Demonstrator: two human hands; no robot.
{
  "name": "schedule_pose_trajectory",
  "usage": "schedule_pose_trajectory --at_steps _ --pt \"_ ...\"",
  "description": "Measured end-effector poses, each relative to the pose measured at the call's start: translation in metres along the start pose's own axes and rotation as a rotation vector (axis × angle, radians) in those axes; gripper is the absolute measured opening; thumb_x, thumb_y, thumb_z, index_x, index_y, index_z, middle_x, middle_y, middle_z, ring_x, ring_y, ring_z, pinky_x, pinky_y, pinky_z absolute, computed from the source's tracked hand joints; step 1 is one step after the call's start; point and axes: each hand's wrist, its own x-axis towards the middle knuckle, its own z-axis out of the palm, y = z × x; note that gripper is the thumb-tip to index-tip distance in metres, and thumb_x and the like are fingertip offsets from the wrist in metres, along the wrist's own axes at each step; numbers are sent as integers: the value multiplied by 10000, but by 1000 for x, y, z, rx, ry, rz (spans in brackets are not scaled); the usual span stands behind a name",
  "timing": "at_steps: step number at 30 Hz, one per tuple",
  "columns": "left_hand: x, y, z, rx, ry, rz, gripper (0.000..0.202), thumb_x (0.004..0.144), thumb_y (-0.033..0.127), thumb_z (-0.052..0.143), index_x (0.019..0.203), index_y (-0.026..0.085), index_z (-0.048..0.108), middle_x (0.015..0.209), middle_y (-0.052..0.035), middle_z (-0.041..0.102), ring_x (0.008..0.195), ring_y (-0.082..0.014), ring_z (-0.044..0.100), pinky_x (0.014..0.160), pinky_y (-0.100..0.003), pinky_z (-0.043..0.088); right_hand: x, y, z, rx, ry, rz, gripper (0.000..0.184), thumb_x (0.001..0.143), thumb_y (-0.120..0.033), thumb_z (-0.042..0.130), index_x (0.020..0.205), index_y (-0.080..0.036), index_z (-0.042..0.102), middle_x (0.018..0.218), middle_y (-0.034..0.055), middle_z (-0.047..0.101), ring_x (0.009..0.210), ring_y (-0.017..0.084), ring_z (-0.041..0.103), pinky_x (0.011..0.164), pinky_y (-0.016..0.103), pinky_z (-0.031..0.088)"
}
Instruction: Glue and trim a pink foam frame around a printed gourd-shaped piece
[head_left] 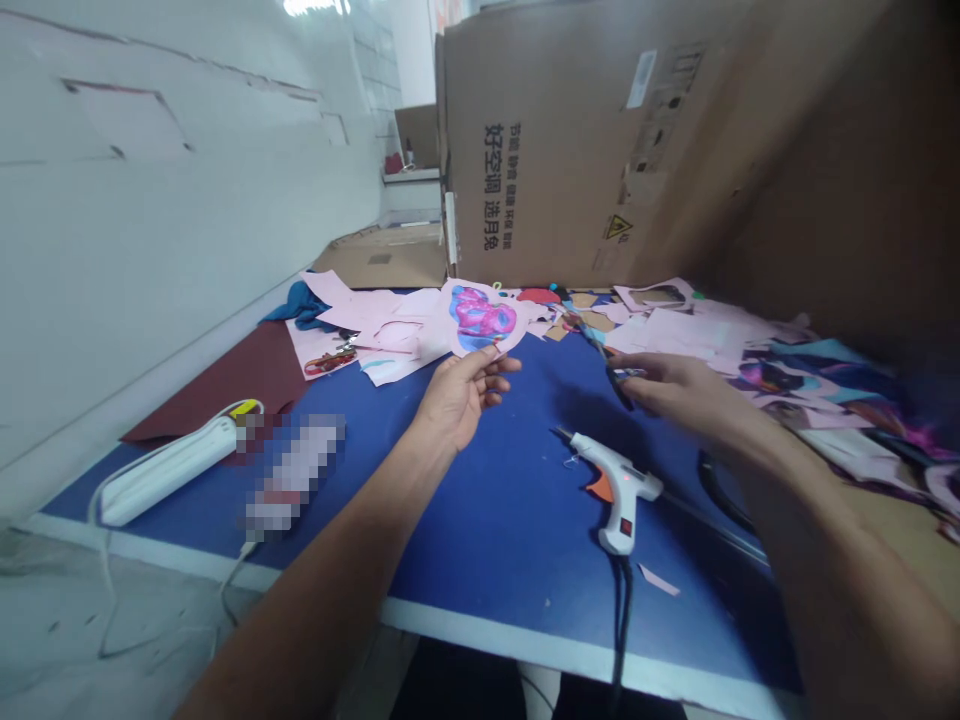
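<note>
Item: printed cutout point(484, 318), upper centre of the frame — our left hand point(459, 400) grips its lower edge, apparently leaving the design uncovered. Item: scissors point(619, 388), right of centre; our right hand point(671, 385) is clamped on the handles. Item: glue gun point(621, 492), lower right, lying on the blue surface point(495, 520), probably for easy reach. Item: pink offcuts point(686, 340), behind, perhaps giving us room.

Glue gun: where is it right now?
In the head view, the glue gun lies right of centre on the blue tabletop, below the right hand and beside a small pink scrap.
</note>
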Motion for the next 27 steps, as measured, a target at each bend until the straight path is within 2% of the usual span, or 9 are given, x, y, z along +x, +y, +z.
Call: schedule_pose_trajectory --at_steps 3,6,9,12,15,19,24,27 --pt "-2 2 1 -109 -2 -13 101 961 250 745 979 150 744 1126 -120 849 754 -136 738 682 -248 557 -13 -27 11 597 -100 27 455 716 -330 807 1155 -214 836 920 62 756 716 187 634 621 294 497" --pt "-4 3 3 -196 -35 -21 92 977 242 747 1003 154 746 1276 -141 822 944 -189 793 861 -316 613 -30 -53 33 830 -251 52 424 665 -306 876 1078 -223 836 877 20 700 665 141 570 590 267 473" --pt "-7 0 6 -207 -59 -38 94 995 231 730 1022 147 762 1287 -151 819 1026 -216 802 922 -335 615 -41 -65 53 833 -369 24 379 699 -318 879 1061 -222 821 868 -3 669 645 122 542 584 262 449" --pt "-9 -2 10 -195 -84 -53 113 1014 210 698 1041 135 779 1235 -147 835 992 -208 809 872 -302 615 -43 -64 67 803 -429 -39 298 773 -303 808 1060 -226 802 843 -19 635 659 124 529 595 263 441" --pt "-11 -4 15 -208 -77 -44 128 1027 179 668 1029 117 781 1191 -144 844 927 -192 809 827 -288 619 -44 -63 74 764 -415 -78 268 801 -271 738 1064 -230 774 831 -29 613 671 127 520 611 264 446" --pt "-12 -6 20 -229 -41 -25 124 1019 146 664 998 100 777 1148 -148 850 882 -180 803 803 -278 626 -48 -68 79 730 -400 -76 330 773 -278 707 1099 -229 715 812 -34 618 665 136 530 603 267 445" --pt "-13 -10 23 -237 -32 -42 110 998 151 687 962 100 778 1075 -143 856 861 -178 800 766 -256 637 -51 -75 85 704 -377 -53 376 719 -297 673 1088 -225 658 745 -42 636 657 155 598 588 268 458" --pt "-12 -13 21 -208 -34 -30 125 992 156 689 952 94 790 1094 -154 854 877 -182 799 771 -255 641 -53 -77 87 690 -373 -37 387 710 -314 664 1086 -228 633 745 -40 663 626 159 647 559 266 460"
